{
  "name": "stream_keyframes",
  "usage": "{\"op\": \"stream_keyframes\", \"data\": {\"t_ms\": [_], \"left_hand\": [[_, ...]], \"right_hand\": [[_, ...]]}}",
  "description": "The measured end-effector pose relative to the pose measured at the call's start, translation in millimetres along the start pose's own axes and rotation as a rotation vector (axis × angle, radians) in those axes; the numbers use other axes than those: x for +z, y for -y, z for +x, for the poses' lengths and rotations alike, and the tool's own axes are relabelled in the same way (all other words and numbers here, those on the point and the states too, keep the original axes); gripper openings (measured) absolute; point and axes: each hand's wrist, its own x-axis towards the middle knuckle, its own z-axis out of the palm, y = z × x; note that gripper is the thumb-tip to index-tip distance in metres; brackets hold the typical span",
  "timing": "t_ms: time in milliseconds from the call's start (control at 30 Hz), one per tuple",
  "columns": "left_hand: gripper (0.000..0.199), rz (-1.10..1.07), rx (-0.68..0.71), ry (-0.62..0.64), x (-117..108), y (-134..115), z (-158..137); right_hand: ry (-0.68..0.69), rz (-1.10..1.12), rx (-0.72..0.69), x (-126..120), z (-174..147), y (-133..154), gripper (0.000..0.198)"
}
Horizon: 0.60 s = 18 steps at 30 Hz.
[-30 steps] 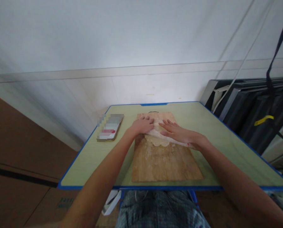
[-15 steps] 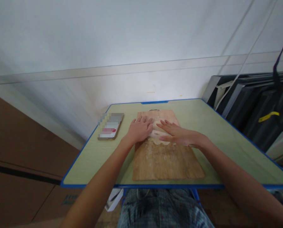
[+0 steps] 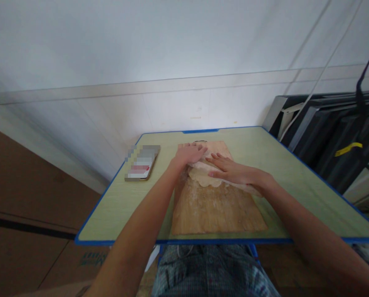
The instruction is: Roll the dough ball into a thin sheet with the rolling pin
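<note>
A flat, wavy-edged sheet of dough (image 3: 204, 178) lies on a wooden board (image 3: 218, 212) dusted with flour. Across the dough, at a slant, runs a pale rolling pin (image 3: 202, 166); one end shows under my right wrist. My left hand (image 3: 190, 153) lies over the pin's far left part, palm down with fingers stretched forward. Resting flat on the pin's middle is my right hand (image 3: 229, 169), its fingers extended and slightly apart. Part of the pin and the dough's far side are hidden by my hands.
The board lies on a light green table (image 3: 296, 198) with a blue rim. A phone (image 3: 143, 163), partly blurred out, is at the left. Dark flat panels (image 3: 336, 136) lean at the right beside a white wall (image 3: 172, 107). Brown cardboard (image 3: 26, 177) stands at the left.
My left hand has moved forward and a little right, and the pin is now more slanted. More of the dough's near side shows. My right hand has shifted only slightly.
</note>
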Motion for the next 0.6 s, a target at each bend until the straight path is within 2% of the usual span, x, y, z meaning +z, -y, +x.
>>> {"op": "stream_keyframes", "data": {"t_ms": [133,300,533,600], "left_hand": [[0.040,0.055,0.062,0.018,2,0,-15],[0.053,-0.045,-0.010,-0.011,9,3,-36],[0.049,-0.019,0.003,-0.017,4,1,-20],[0.051,-0.017,-0.050,-0.044,4,-2,-25]], "right_hand": [[0.023,0.024,-0.006,1,0,3,0.081],[0.040,0.011,-0.010,2,0,7,0.091],[0.030,0.052,-0.016,0,0,7,0.077],[0.029,0.041,-0.033,0,0,7,0.078]]}}
